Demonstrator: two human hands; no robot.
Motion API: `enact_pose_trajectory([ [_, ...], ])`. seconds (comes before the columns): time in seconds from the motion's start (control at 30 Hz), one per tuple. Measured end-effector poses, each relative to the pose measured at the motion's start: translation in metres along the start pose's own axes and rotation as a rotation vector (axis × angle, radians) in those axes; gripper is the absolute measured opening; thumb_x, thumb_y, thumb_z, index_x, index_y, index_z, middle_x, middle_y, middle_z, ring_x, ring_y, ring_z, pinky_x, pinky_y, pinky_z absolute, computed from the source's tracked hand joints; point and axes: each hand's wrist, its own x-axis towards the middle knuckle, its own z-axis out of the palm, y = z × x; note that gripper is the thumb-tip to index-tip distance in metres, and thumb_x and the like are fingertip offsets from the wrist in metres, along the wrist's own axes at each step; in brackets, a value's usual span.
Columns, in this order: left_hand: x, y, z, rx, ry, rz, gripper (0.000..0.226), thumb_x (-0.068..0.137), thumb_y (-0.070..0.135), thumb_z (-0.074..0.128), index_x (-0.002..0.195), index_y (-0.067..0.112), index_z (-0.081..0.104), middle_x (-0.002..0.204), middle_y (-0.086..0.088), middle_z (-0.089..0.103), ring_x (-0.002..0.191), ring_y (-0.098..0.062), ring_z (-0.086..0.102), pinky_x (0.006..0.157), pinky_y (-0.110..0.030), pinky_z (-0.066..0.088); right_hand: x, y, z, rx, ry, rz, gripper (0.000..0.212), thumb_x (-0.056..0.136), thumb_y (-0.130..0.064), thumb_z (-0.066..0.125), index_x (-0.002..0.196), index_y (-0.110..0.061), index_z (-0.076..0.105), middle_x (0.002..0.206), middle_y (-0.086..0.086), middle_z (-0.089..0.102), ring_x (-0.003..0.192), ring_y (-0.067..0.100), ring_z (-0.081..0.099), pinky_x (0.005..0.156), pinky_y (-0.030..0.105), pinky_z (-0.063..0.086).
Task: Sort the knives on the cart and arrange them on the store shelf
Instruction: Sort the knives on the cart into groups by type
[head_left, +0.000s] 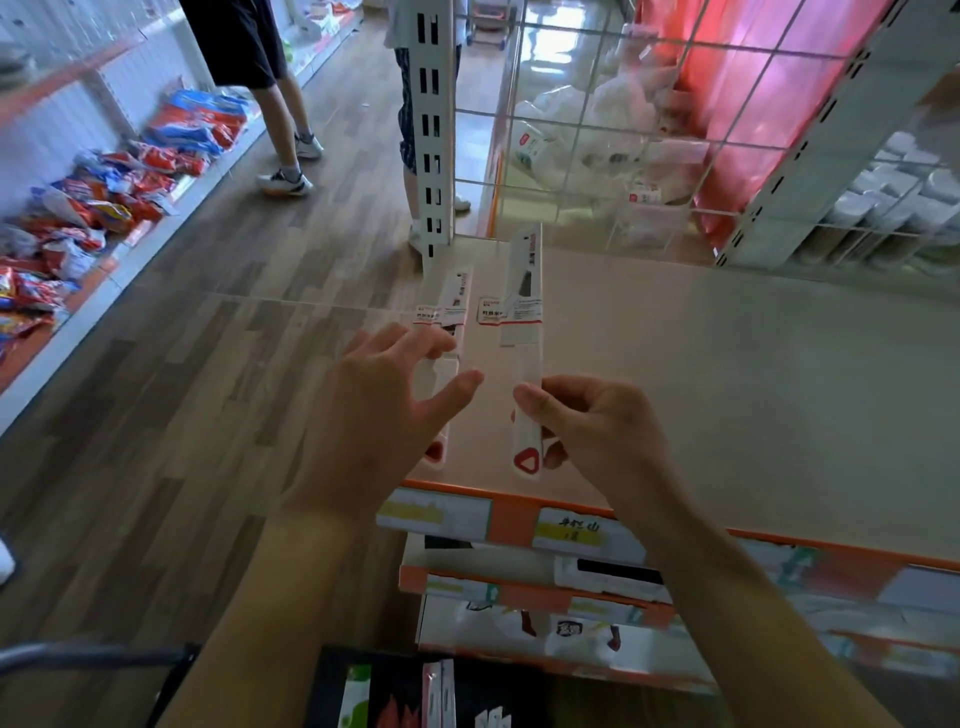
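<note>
Head cam: right hand (597, 431) had its grip pinched on a knife (524, 283), probably squaring it beside the other knife (454, 297). Left hand (379, 410) grip was spread open.

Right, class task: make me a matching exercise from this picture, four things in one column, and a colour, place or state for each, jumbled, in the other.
Column one
1 left hand
2 right hand
3 snack packets
4 shelf front strip

Column two
A orange
B pinches the right-hand knife
C fingers spread, gripping nothing
D heaped low at far left

Pairs: 1-C, 2-B, 3-D, 4-A
</note>
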Motion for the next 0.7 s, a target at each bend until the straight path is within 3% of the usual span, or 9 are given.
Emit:
enact_pose_trajectory([
  [0.23, -0.013, -0.015, 0.012, -0.002, -0.051, -0.046, 0.036, 0.081, 0.038, 0.061, 0.105, 0.012, 0.065, 0.104, -0.006, 0.067, 0.095, -0.022, 0.061, 0.076, -0.027, 0.041, 0.012, 0.002, 0.014, 0.037, -0.051, 0.063, 0.011, 0.084, -0.027, 0.065, 0.073, -0.025, 0.067, 0.062, -0.005, 0.067, 0.046, 0.002, 0.061, 0.048, 0.016, 0.050],
  [0.37, -0.014, -0.018, 0.016, -0.005, -0.059, -0.054, 0.032, 0.082, 0.036, 0.063, 0.105, 0.013, 0.065, 0.105, -0.004, 0.067, 0.096, -0.021, 0.060, 0.076, -0.026, 0.040, 0.015, 0.005, 0.018, 0.020, -0.049, 0.097, 0.014, 0.083, -0.029, 0.066, 0.069, -0.025, 0.066, 0.065, -0.003, 0.069, 0.052, 0.007, 0.064, 0.059, 0.022, 0.057],
  [0.5, -0.013, -0.017, 0.016, -0.002, -0.062, -0.060, 0.033, 0.083, 0.037, 0.060, 0.108, 0.015, 0.064, 0.109, -0.003, 0.065, 0.099, -0.018, 0.057, 0.076, -0.025, 0.038, 0.019, 0.006, 0.021, 0.018, -0.042, 0.105, 0.016, 0.082, -0.029, 0.066, 0.066, -0.027, 0.064, 0.059, -0.009, 0.066, 0.048, 0.003, 0.062, 0.057, 0.019, 0.056],
  [0.7, -0.012, -0.017, 0.017, -0.008, -0.060, -0.066, 0.034, 0.085, 0.037, 0.057, 0.112, 0.015, 0.062, 0.113, -0.002, 0.063, 0.099, -0.013, 0.054, 0.076, -0.022, 0.036, 0.021, 0.005, 0.021, 0.008, -0.062, 0.118, 0.017, 0.083, -0.028, 0.065, 0.089, -0.013, 0.069, 0.066, -0.006, 0.067, 0.045, 0.000, 0.062, 0.051, 0.012, 0.052],
])
